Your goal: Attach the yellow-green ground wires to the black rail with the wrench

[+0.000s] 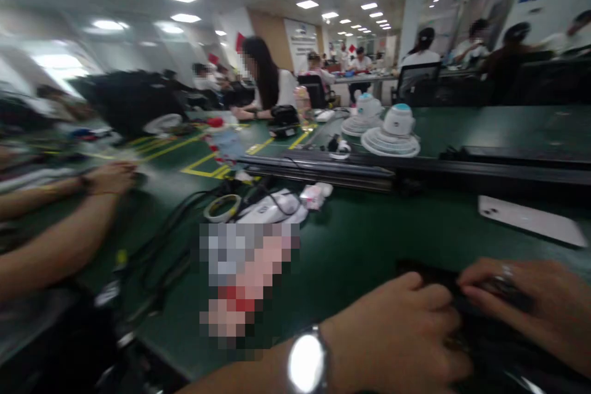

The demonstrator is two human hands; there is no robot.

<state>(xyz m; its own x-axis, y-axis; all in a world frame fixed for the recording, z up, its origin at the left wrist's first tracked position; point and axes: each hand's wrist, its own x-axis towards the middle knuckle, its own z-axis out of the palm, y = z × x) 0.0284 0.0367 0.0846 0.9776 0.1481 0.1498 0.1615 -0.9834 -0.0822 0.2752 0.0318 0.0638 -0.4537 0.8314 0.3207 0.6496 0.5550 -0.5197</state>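
Observation:
At the lower right, a black item [489,332], too dark to make out, lies between my hands on the green table. My left hand [397,332], with a watch on its wrist, has its fingers curled at the left edge of this item. My right hand [535,295], wearing a ring, pinches the dark material with thumb and index finger close together. A white phone [530,220] lies on the table just beyond my right hand.
The green table [369,234] holds a tape roll [223,208], black cables [161,240], a pink-and-white packet [316,196] and a long dark metal bar [318,172]. Two white domed devices [399,122] stand behind. Another person's arms [69,228] rest at left.

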